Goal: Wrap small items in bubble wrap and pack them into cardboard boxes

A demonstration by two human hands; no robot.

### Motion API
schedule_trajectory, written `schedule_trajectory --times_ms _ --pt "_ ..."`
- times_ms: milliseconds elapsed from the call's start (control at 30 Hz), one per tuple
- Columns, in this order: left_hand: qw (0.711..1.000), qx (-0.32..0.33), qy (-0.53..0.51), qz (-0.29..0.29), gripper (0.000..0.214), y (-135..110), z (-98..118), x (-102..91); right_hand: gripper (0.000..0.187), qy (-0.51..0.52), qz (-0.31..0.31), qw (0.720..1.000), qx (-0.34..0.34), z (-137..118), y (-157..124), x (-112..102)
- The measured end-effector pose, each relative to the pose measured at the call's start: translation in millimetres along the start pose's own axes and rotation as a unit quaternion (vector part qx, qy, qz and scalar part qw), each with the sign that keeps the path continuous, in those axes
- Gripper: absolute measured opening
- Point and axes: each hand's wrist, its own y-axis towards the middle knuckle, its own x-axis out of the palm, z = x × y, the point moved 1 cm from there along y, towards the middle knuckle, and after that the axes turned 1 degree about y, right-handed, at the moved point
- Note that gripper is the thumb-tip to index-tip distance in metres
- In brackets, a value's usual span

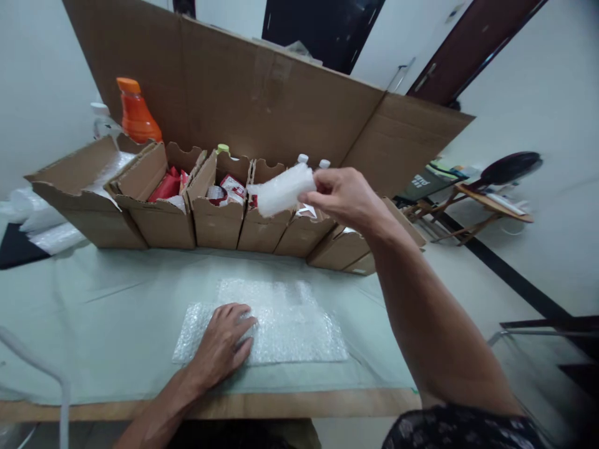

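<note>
My left hand (229,337) lies with its fingers spread on a flat sheet of bubble wrap (294,333), near the table's front edge. A second layer of bubble wrap shows just behind that sheet. Raised over the row of boxes, my right hand (344,193) pinches one end of a white, semi-clear roll of packing foam (286,189). The roll is held tilted above the fronts of the middle cardboard boxes (262,231) and partly covers what lies in them.
Several open boxes line the back; one holds red packets (171,185), another a small red-and-white box (233,187). Behind them stands a tall cardboard panel (299,81). An orange bottle (138,115) is at the back left, bubble wrap rolls (58,237) at far left.
</note>
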Motion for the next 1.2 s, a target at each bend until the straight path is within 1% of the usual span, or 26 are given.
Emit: schedule_trajectory --times_ms 67,100,167,233,300,333,400,433,467,567,600,633,667,700,733,800,833,867,900,933,967,1033,1067,1100,1133,1200 --pt "0.996 -0.021 -0.052 0.070 0.035 -0.4 4.8 -9.7 0.018 0.098 -0.036 0.995 0.003 4.1 -38.5 -4.3" --pt "0.990 -0.046 -0.080 0.104 0.040 -0.4 8.8 -16.1 0.019 0.137 -0.058 0.989 0.009 5.2 -57.1 -2.0" --pt "0.971 -0.108 -0.156 0.147 0.060 0.3 19.2 -29.4 0.020 0.185 -0.102 0.977 0.014 4.4 -90.1 7.1" --pt "0.939 -0.154 -0.264 0.157 0.086 2.8 30.1 -39.4 0.017 0.205 -0.146 0.968 -0.001 -0.1 -115.6 17.5" --pt "0.887 -0.202 -0.389 0.143 0.105 5.7 38.3 -43.5 0.012 0.216 -0.183 0.958 -0.035 -5.9 -133.6 25.4" --pt "0.855 -0.239 -0.442 0.129 0.110 6.6 41.0 -43.4 0.010 0.226 -0.197 0.952 -0.054 -8.3 -140.3 28.2" --pt "0.787 -0.331 -0.512 0.098 0.112 6.5 44.6 -40.6 0.007 0.265 -0.214 0.936 -0.088 -10.7 -150.1 32.0" --pt "0.760 -0.366 -0.531 0.087 0.109 5.6 46.1 -38.7 0.006 0.293 -0.218 0.925 -0.101 -10.4 -153.8 33.7" --pt "0.740 -0.386 -0.545 0.078 0.104 4.5 47.7 -36.8 0.007 0.324 -0.224 0.912 -0.113 -9.3 -156.8 35.7" --pt "0.699 -0.387 -0.601 0.033 0.078 0.9 53.0 -31.6 0.011 0.423 -0.249 0.862 -0.127 -2.8 -165.1 49.0" --pt "0.682 -0.387 -0.621 0.010 0.069 -0.5 54.4 -30.3 0.011 0.455 -0.249 0.848 -0.112 -0.1 -168.5 56.9" --pt "0.664 -0.394 -0.636 -0.011 0.060 -2.1 55.1 -29.4 0.011 0.487 -0.238 0.837 -0.076 2.7 -172.8 66.7" --pt "0.649 -0.405 -0.644 -0.022 0.052 -3.9 55.1 -29.4 0.013 0.520 -0.212 0.827 -0.021 5.6 -178.3 78.0" --pt "0.639 -0.415 -0.648 -0.018 0.045 -5.8 54.3 -30.4 0.018 0.555 -0.174 0.812 0.052 8.3 -185.3 90.2" --pt "0.634 -0.423 -0.648 -0.003 0.040 -7.7 52.9 -32.3 0.026 0.590 -0.134 0.785 0.131 10.4 -194.0 102.6" --pt "0.632 -0.426 -0.647 0.034 0.037 -11.4 49.9 -37.9 0.045 0.658 -0.070 0.703 0.262 11.8 -214.7 124.6" --pt "0.633 -0.423 -0.647 0.045 0.038 -12.8 49.1 -40.8 0.054 0.686 -0.052 0.660 0.300 10.8 -225.4 132.9" --pt "0.635 -0.417 -0.648 0.049 0.042 -13.7 49.2 -43.4 0.062 0.708 -0.042 0.628 0.320 8.8 -235.2 138.8" --pt "0.640 -0.410 -0.648 0.046 0.047 -14.1 50.4 -45.3 0.068 0.720 -0.036 0.611 0.328 6.0 -243.5 142.4" --pt "0.647 -0.403 -0.646 0.039 0.053 -13.8 52.8 -46.5 0.074 0.720 -0.034 0.611 0.327 2.7 -250.0 144.2" --pt "0.656 -0.396 -0.642 0.033 0.058 -13.2 56.1 -47.1 0.079 0.712 -0.032 0.623 0.323 -1.0 -254.4 144.6" --pt "0.668 -0.386 -0.635 0.027 0.066 -11.6 64.8 -47.0 0.090 0.687 -0.033 0.662 0.297 -9.4 -257.2 143.4" --pt "0.671 -0.381 -0.635 0.026 0.068 -11.3 69.2 -46.8 0.092 0.677 -0.037 0.680 0.279 -13.5 -256.2 142.9" --pt "0.671 -0.377 -0.637 0.025 0.068 -11.5 73.1 -46.9 0.089 0.669 -0.044 0.694 0.263 -17.2 -254.3 142.7" --pt "0.670 -0.374 -0.640 0.025 0.067 -12.3 75.7 -47.6 0.081 0.661 -0.053 0.705 0.252 -20.1 -252.0 143.1" --pt "0.671 -0.374 -0.640 0.025 0.063 -15.5 75.3 -51.1 0.057 0.642 -0.051 0.720 0.259 -21.1 -247.8 144.3"
